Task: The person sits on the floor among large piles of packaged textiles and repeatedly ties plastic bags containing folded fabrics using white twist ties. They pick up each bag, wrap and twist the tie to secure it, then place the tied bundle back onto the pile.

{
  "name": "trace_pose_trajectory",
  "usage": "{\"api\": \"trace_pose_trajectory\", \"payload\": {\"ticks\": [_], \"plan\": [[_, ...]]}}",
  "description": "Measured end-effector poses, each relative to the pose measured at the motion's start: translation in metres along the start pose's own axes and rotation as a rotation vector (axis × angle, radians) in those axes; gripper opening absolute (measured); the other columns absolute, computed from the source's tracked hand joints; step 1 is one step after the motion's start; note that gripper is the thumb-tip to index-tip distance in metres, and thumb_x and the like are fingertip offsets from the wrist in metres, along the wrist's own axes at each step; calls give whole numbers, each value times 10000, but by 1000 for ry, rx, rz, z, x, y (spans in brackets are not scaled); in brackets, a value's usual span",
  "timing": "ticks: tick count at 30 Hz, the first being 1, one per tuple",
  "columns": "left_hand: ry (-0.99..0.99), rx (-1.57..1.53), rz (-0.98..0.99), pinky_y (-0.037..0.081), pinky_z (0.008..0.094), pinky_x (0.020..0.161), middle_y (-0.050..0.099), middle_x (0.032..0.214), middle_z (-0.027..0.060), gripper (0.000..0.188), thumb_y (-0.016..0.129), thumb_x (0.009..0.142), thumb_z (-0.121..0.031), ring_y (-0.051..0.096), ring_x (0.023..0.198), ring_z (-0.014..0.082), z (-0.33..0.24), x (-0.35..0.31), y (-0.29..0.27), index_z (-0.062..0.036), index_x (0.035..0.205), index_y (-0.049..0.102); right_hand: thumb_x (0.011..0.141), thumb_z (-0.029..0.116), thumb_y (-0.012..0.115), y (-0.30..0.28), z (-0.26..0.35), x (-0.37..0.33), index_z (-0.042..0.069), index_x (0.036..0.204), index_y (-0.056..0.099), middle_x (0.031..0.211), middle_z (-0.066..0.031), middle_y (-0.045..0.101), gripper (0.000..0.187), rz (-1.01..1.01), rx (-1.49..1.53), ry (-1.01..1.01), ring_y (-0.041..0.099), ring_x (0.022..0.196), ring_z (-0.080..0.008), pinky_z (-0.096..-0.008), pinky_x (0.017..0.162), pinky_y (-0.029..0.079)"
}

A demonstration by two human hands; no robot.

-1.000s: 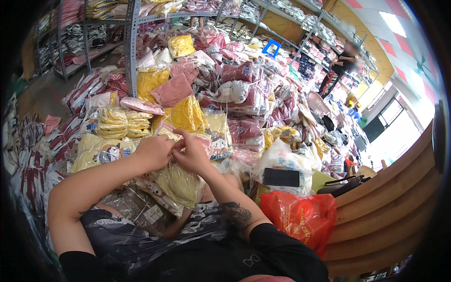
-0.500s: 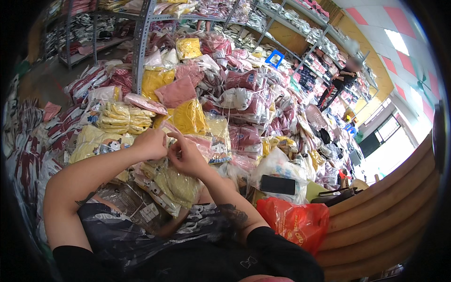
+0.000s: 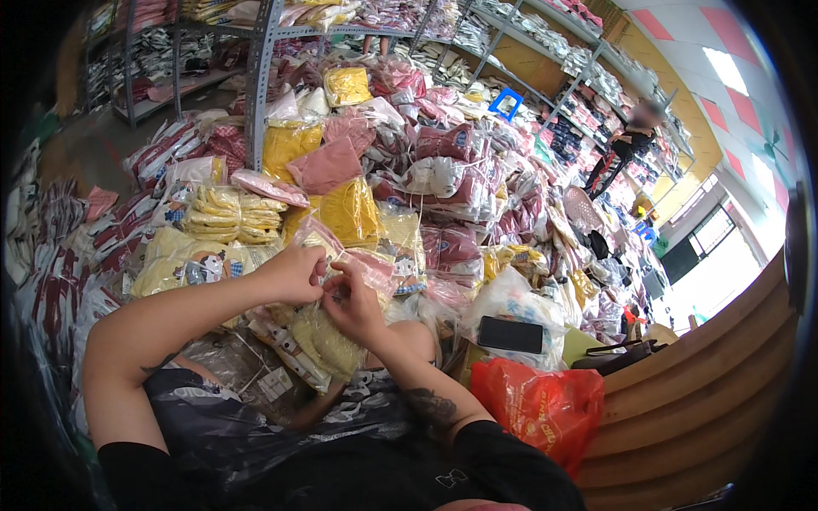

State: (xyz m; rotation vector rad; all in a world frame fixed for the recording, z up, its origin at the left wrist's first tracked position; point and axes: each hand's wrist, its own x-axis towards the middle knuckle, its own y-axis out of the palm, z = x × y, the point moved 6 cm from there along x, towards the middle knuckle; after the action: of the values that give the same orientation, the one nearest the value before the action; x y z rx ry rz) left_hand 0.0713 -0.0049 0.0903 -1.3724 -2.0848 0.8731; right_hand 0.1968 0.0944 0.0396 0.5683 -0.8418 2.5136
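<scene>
Both hands meet over a bundle of pale yellow clothes in clear plastic bags (image 3: 328,345) in front of my body. My left hand (image 3: 294,274) is closed, its fingertips pinched together. Close beside it, my right hand (image 3: 354,305) has curled fingers in a pinch. Whatever thin thing they may grip is too small to tell. Just beyond the hands lies a pink bagged garment (image 3: 372,266). Left of them is a pale yellow bagged garment with a cartoon print (image 3: 192,266), and behind it a tied stack of yellow packets (image 3: 232,215).
Bagged clothes (image 3: 447,179) are heaped all around. A metal shelf post (image 3: 257,102) rises from the heap. To my right are a black phone (image 3: 509,335) on a white plastic bag, a red plastic bag (image 3: 541,404) and a slatted wooden surface (image 3: 682,409). A person (image 3: 626,152) stands far right.
Both hands have moved slightly right and toward me, still close together. More of the pink bagged garment shows beyond them. The whole view has shifted a little.
</scene>
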Motion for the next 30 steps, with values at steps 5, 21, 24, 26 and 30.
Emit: {"api": "trace_pose_trajectory", "payload": {"ticks": [5,21,24,26,30], "plan": [[1,226,70,596,455,745,754,851,124,406,794,753,-229,756,839,345,-11,4,4,-38,1045,587,881,20,765,0,-4,-1,47,1439,502,1014,-127,738,618,-23,49,-18,752,935,-297,-384,820,592],[-48,354,81,582,534,842,738,940,244,343,750,815,-240,726,943,461,2,6,27,-6,1020,605,897,4,765,6,2,-15,-6,1361,493,1029,-176,730,537,-98,10,-61,753,996,-323,-400,855,583],[-17,284,25,572,512,804,727,907,226,257,722,837,-200,720,896,445,9,11,20,-15,982,618,906,8,765,2,4,-8,-13,1339,491,1024,-177,732,513,-96,-4,-35,759,1004,-318,-397,854,586],[38,245,14,565,493,771,717,882,210,218,714,838,-166,715,863,426,6,11,17,-22,970,618,914,12,762,1,1,-7,-16,1324,492,1018,-173,733,492,-116,9,-23,763,995,-309,-392,844,588],[148,162,-54,554,458,724,695,838,181,209,731,814,-116,702,806,379,-3,6,14,-20,954,608,931,21,754,-2,-6,-4,-20,1297,497,993,-161,732,449,-170,53,-29,764,943,-285,-376,814,589]]}}
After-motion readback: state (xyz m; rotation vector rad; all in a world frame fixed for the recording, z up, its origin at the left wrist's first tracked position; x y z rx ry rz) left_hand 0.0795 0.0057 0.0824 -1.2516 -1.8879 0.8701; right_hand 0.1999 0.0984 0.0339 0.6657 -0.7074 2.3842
